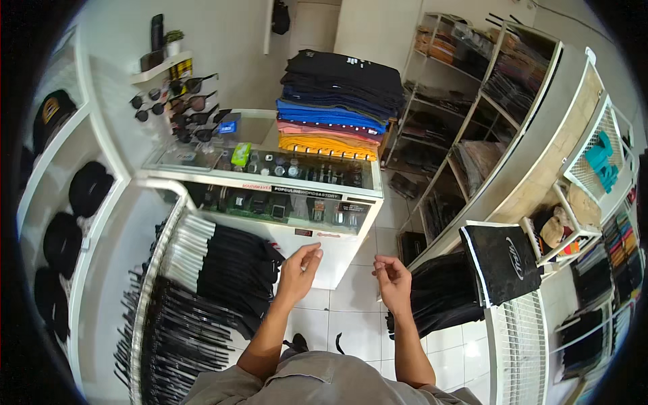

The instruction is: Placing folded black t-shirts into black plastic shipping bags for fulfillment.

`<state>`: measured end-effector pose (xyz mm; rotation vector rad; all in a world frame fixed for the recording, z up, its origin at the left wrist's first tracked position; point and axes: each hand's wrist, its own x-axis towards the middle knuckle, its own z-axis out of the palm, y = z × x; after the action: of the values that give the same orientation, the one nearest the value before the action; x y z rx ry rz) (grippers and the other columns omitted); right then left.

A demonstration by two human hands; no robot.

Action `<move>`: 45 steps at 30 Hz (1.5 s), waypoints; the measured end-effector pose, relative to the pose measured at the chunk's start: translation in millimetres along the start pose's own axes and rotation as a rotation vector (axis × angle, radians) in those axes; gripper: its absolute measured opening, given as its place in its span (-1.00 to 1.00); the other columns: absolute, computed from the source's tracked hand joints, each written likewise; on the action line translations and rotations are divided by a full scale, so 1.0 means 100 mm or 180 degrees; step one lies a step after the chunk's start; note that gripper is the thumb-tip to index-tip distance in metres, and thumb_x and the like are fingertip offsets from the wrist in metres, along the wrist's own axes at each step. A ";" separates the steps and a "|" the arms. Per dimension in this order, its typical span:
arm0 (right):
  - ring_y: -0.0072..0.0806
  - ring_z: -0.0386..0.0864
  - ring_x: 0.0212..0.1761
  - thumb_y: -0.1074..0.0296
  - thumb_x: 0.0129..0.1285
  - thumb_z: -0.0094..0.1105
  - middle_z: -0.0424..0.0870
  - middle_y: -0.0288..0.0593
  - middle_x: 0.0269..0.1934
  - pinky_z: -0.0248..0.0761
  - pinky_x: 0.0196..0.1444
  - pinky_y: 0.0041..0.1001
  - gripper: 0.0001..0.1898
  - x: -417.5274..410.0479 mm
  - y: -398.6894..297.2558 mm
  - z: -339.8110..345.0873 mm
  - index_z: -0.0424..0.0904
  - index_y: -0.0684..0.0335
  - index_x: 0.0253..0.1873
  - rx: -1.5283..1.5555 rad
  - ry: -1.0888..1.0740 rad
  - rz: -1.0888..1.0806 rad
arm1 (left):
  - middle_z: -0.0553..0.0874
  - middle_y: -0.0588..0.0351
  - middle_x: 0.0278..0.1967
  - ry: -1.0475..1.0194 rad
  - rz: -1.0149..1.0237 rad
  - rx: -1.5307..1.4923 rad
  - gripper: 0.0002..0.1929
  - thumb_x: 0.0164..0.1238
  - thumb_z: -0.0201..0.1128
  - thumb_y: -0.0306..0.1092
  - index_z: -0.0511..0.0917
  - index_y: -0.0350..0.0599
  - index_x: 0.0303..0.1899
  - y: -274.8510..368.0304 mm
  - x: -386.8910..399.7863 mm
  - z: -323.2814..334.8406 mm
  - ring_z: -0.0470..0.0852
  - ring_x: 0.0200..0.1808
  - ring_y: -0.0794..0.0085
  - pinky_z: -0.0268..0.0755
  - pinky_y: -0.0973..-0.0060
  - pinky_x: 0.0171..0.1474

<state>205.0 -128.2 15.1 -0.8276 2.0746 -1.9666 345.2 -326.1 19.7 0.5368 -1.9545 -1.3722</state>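
Observation:
In front of my torso both bare hands hang in the air with loosely bent fingers. My left hand (299,271) holds nothing; it is in front of the white lower panel of a glass display counter (329,258), beside black garments (235,268) on a clothes rail. My right hand (394,283), also without anything in it, is nearest to black hanging garments (443,288) on the right. On the counter's glass top stands a tall stack of folded shirts (334,104), black above, then blue, pink and yellow-orange. Watches (278,167) lie under the glass.
Black hangers (187,339) crowd the rail (139,298) at left. Caps (91,187) sit on wall shelves, with sunglasses (195,104) near the counter. A metal shelf rack (481,96) holds packed clothing. A black printed bag (506,263) rests by a white wire grid (521,334). White floor tiles (349,324) lie below.

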 end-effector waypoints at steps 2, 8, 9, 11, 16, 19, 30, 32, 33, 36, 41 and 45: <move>-0.61 0.67 -0.16 0.48 0.53 0.23 0.73 -0.25 -0.17 0.62 -0.04 -0.52 -0.83 0.16 -0.08 0.13 0.67 0.41 0.09 -0.0096 0.0015 0.0009 | 0.82 0.13 -0.21 -0.0067 -0.0062 -0.0035 -0.68 0.62 0.27 -0.21 0.69 -0.22 0.18 -0.09 0.32 -0.05 0.72 -0.18 0.58 0.53 0.55 -0.10; -0.63 0.67 -0.24 0.52 0.48 0.24 0.75 -0.25 -0.21 0.54 -0.13 -0.56 -0.84 0.81 -0.04 0.18 0.70 0.38 0.07 -0.0404 0.0038 -0.0165 | 0.83 0.02 -0.19 -0.0106 0.0022 -0.0419 -0.67 0.58 0.31 -0.24 0.69 -0.24 0.18 0.02 1.13 -0.06 0.71 -0.21 0.49 0.55 0.48 -0.02; -0.62 0.69 -0.31 0.49 0.44 0.30 0.78 -0.21 -0.23 0.53 -0.22 -0.55 -0.84 1.00 -0.01 0.17 0.74 0.36 0.05 -0.0374 0.0113 -0.0341 | 0.83 0.02 -0.19 -0.0115 0.0031 -0.0427 -0.67 0.58 0.31 -0.24 0.69 -0.24 0.18 0.07 1.25 -0.06 0.71 -0.21 0.49 0.55 0.48 -0.02; -0.62 0.67 -0.32 0.46 0.44 0.31 0.75 -0.19 -0.26 0.49 -0.26 -0.54 -0.86 1.40 -0.18 0.18 0.75 0.34 0.01 -0.0498 0.0167 -0.0482 | 0.83 -0.01 -0.17 0.0023 0.0371 -0.0192 -0.66 0.58 0.30 -0.25 0.68 -0.26 0.19 0.14 1.50 -0.08 0.75 -0.16 0.45 0.56 0.47 0.02; -0.42 0.66 -0.37 0.48 0.39 0.31 0.73 -0.05 -0.25 0.52 -0.22 -0.45 -0.86 2.53 -0.66 0.17 0.75 0.33 -0.02 -0.1054 0.0354 -0.1782 | 0.83 -0.13 -0.06 -0.0004 0.1119 0.0110 -0.66 0.58 0.30 -0.29 0.64 -0.33 0.20 0.62 2.19 -0.08 0.82 -0.03 0.28 0.59 0.38 0.10; -0.35 0.69 -0.33 0.50 0.37 0.30 0.72 -0.04 -0.23 0.55 -0.18 -0.41 -0.87 3.19 -0.88 0.12 0.74 0.32 -0.04 -0.1071 0.0393 -0.2137 | 0.80 -0.21 0.02 -0.0014 0.1749 0.0568 -0.65 0.52 0.34 -0.28 0.66 -0.32 0.16 1.00 2.64 0.01 0.79 0.10 0.06 0.57 0.28 0.19; -0.07 0.67 0.01 0.43 0.21 0.41 0.72 -0.03 -0.04 0.55 0.14 -0.19 -0.69 4.83 -1.25 0.11 0.73 0.25 0.06 -0.2326 -0.0086 -0.3502 | 0.72 -0.13 0.21 0.0580 0.2612 0.2564 -0.61 0.50 0.31 -0.08 0.72 -0.13 0.16 1.33 4.59 0.07 0.62 0.30 -0.02 0.44 0.18 0.37; -0.03 0.65 0.08 0.41 0.16 0.43 0.73 0.00 0.00 0.52 0.23 -0.19 -0.61 4.88 -1.27 0.08 0.72 0.31 0.11 -0.2462 -0.0426 -0.3480 | 0.71 -0.14 0.26 0.0666 0.2652 0.2777 -0.58 0.52 0.29 -0.05 0.72 -0.12 0.19 1.10 4.79 0.06 0.59 0.36 -0.03 0.40 0.17 0.41; -0.03 0.65 0.08 0.41 0.16 0.43 0.73 0.00 0.00 0.52 0.23 -0.19 -0.61 4.89 -1.29 0.05 0.72 0.31 0.11 -0.2447 -0.0441 -0.3456 | 0.69 -0.14 0.29 0.0610 0.2486 0.2707 -0.56 0.52 0.27 -0.01 0.71 -0.10 0.21 1.04 4.80 0.08 0.57 0.39 -0.03 0.36 0.15 0.45; -0.03 0.66 0.09 0.38 0.12 0.43 0.74 0.00 0.02 0.55 0.22 -0.18 -0.59 4.91 -1.34 0.02 0.73 0.28 0.11 -0.2549 -0.0661 -0.3287 | 0.68 -0.14 0.31 0.0562 0.2257 0.2651 -0.53 0.53 0.25 0.04 0.71 -0.09 0.23 0.98 4.85 0.10 0.55 0.41 -0.02 0.32 0.12 0.48; -0.05 0.70 0.00 0.28 0.16 0.39 0.77 -0.03 -0.10 0.61 0.08 -0.17 -0.69 5.08 -1.40 0.00 0.79 0.27 -0.02 -0.2638 -0.0585 -0.3516 | 0.69 -0.16 0.29 0.0574 0.2073 0.2594 -0.51 0.52 0.25 0.09 0.74 -0.08 0.19 1.08 4.84 0.16 0.57 0.39 -0.03 0.32 0.09 0.48; -0.06 0.72 -0.01 0.28 0.21 0.31 0.78 0.00 -0.13 0.61 0.07 -0.15 -0.72 5.15 -1.46 0.02 0.79 0.28 -0.04 -0.2887 -0.0584 -0.3391 | 0.72 -0.25 0.20 0.0796 0.2302 0.2398 -0.46 0.46 0.28 0.14 0.77 -0.17 0.10 1.00 4.83 0.19 0.65 0.27 -0.09 0.38 0.09 0.41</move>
<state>-182.6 -381.8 283.6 -2.5582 2.6366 -0.9132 6.4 -600.4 250.4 0.2512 -2.1018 -0.1016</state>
